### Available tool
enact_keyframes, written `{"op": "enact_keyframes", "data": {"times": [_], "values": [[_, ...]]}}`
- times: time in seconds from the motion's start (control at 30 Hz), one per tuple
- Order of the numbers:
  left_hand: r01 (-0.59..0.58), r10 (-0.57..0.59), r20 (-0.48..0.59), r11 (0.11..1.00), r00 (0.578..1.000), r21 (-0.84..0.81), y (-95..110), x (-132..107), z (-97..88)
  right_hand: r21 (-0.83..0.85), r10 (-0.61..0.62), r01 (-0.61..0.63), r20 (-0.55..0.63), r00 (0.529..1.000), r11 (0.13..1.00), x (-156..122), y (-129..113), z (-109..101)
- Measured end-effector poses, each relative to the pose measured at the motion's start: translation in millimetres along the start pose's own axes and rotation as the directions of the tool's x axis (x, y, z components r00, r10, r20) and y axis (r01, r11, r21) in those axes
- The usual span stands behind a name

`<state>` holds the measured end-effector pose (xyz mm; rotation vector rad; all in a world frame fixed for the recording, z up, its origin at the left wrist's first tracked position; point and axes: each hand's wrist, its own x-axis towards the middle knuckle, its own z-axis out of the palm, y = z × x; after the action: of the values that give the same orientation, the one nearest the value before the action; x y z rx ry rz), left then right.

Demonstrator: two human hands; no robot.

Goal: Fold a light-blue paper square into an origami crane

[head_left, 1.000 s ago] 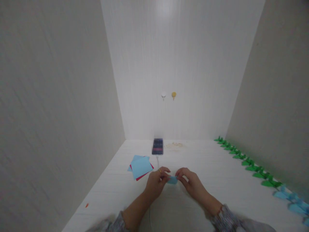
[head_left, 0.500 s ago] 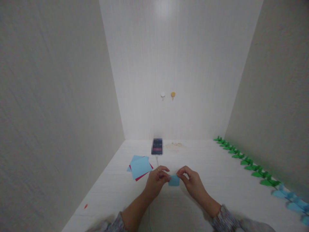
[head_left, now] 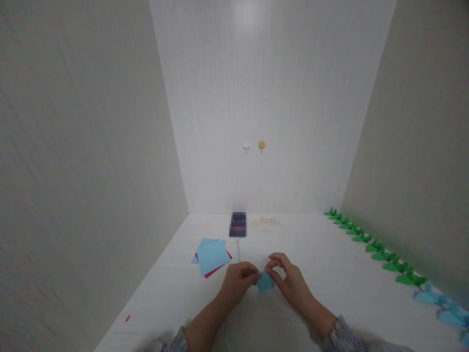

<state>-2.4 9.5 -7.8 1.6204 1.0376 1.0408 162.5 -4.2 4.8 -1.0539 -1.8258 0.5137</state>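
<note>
A small piece of light blue paper point(head_left: 266, 282) hangs between my two hands, just above the white table. My left hand point(head_left: 240, 279) pinches its upper left edge between thumb and fingers; a ring shows on one finger. At the upper right corner, the thumb and index finger of my right hand point(head_left: 287, 274) are closed on the paper. To the left of my hands lies a loose stack of blue paper sheets point(head_left: 213, 256), with red sheet corners showing from beneath.
A phone-like screen point(head_left: 238, 225) with a white cable point(head_left: 238, 249) stands by the back wall. Folded green paper leaves point(head_left: 383, 256) line the right side, followed by blue ones point(head_left: 449, 310). A small red scrap point(head_left: 127, 318) lies at left. Two hooks point(head_left: 261, 145) are on the wall.
The small blue paper has tilted and moved slightly down in the view. My left hand has shifted a little down and right with it; both hands stay on the paper.
</note>
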Motion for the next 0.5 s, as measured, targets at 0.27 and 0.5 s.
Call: {"op": "enact_keyframes", "data": {"times": [0.27, 0.5], "values": [[0.066, -0.069, -0.021, 0.992, 0.997, -0.109, -0.8, 1.0, 3.5, 0.023, 0.076, -0.078, 0.077, 0.994, 0.997, 3.9, -5.5, 4.6], [0.093, -0.093, 0.001, 0.986, 0.996, -0.137, -0.5, 1.7, 4.2, 0.128, 0.082, -0.091, 0.079, 0.994, 0.988, 3.1, -4.6, 2.8]]}}
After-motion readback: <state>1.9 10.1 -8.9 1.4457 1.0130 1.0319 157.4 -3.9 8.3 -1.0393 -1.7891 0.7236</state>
